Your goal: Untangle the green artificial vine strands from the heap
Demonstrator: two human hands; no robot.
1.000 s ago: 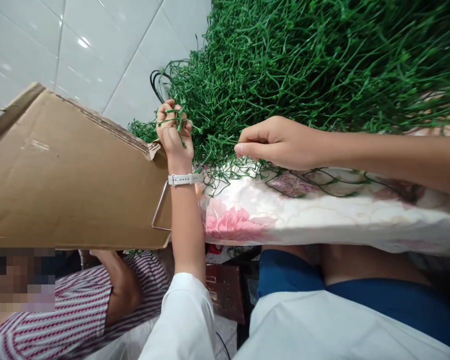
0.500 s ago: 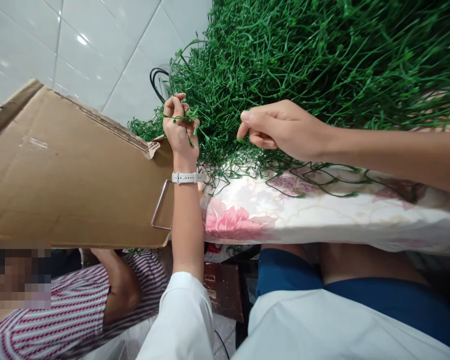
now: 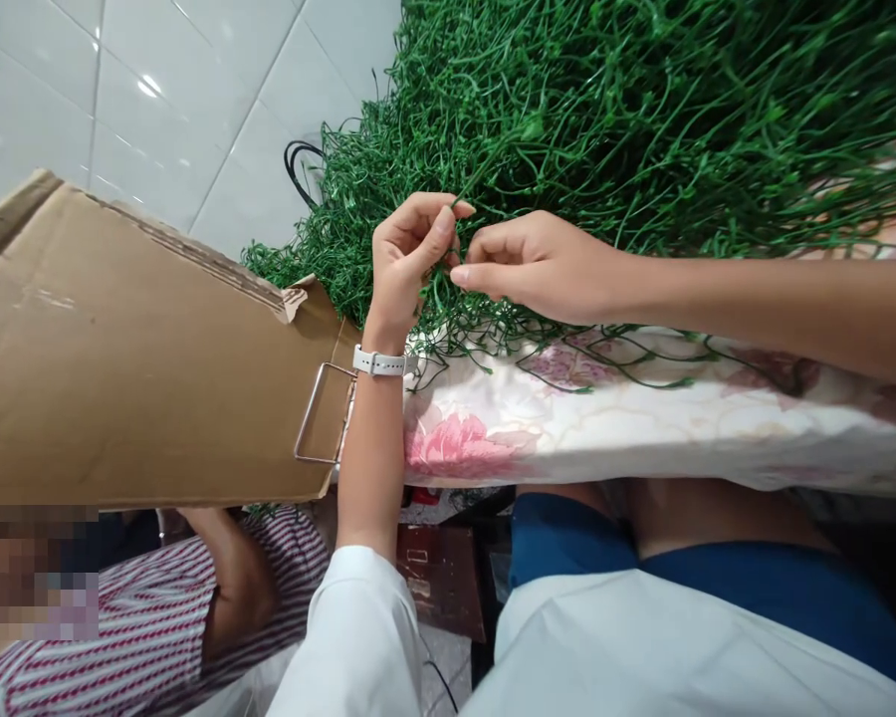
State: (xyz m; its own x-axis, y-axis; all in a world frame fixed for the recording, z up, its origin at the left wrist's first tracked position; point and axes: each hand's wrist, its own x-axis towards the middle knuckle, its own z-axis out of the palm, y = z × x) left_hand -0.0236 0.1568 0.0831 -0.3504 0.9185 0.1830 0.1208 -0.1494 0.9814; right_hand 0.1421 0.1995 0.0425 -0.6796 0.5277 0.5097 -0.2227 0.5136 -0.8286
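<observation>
A large heap of thin green plastic-looking stems (image 3: 582, 110) covers the back of the table. My left hand (image 3: 410, 254), with a pale watch strap at the wrist, pinches a thin green stem (image 3: 472, 181) between thumb and forefinger, at the near edge of the heap. Close beside its fingertips is my right hand (image 3: 542, 267), reaching in from the right with thumb and fingers drawn together. Whatever may lie in its pinch is too small to make out. Small green pieces show below the left fingers.
A floral cloth (image 3: 642, 428) covers the table, with loose stems along its front. A cardboard panel (image 3: 156, 349) stands at left, a wire clip (image 3: 318, 413) on its edge. Behind it sits another person in a striped garment (image 3: 149, 607). White tiles (image 3: 194, 90) line the back left.
My left hand has moved right and turned, from loosely curled fingers with green pieces to a pinch on a stem. The right hand stays close by, its fingertips now beside the left's.
</observation>
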